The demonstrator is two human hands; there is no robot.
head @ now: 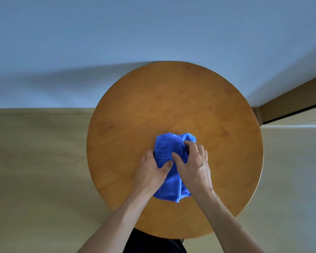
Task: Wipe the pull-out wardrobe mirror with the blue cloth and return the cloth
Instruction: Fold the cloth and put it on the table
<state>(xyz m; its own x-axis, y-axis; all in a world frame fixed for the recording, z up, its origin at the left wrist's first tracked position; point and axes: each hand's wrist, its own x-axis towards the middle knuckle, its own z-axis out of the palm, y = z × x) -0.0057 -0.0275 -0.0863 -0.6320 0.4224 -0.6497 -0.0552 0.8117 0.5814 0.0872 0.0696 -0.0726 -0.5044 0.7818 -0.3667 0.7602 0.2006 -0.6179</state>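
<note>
- While both hands are on the blue cloth [169, 190], it lies bunched on the round wooden worktop [173, 99], a little nearer the person than its middle.
- The left hand [150, 172] grips the cloth's left side, thumb pressed into the folds; the right hand [193, 166] has its fingers curled into the upper bunch.
- I cannot tell from this moment whether the cloth is being picked up for wiping or set down after it; the mirror is not clearly in view.
- Risk, if it is being lifted: the cloth is gathered unevenly, with a loose stitched corner hanging out under the wrists, so a trailing flap could drag and leave only a small wad for wiping.
- Risk, if it is being returned: a crumpled heap left near the front could be brushed off by a forearm as the hands pull back.
- A wadded cloth would probably streak glass more than a flat pad, so folding it first seems wise.
- The worktop is smooth, varnished, honey-coloured wood with darker grain marks, and carries nothing but the cloth.
- Beyond it is a plain pale wall [117, 33] meeting a light wood-toned floor [35, 170].
- At the right edge a brown-framed panel [295, 105], perhaps a wardrobe or sliding door, runs along the wall.
</note>
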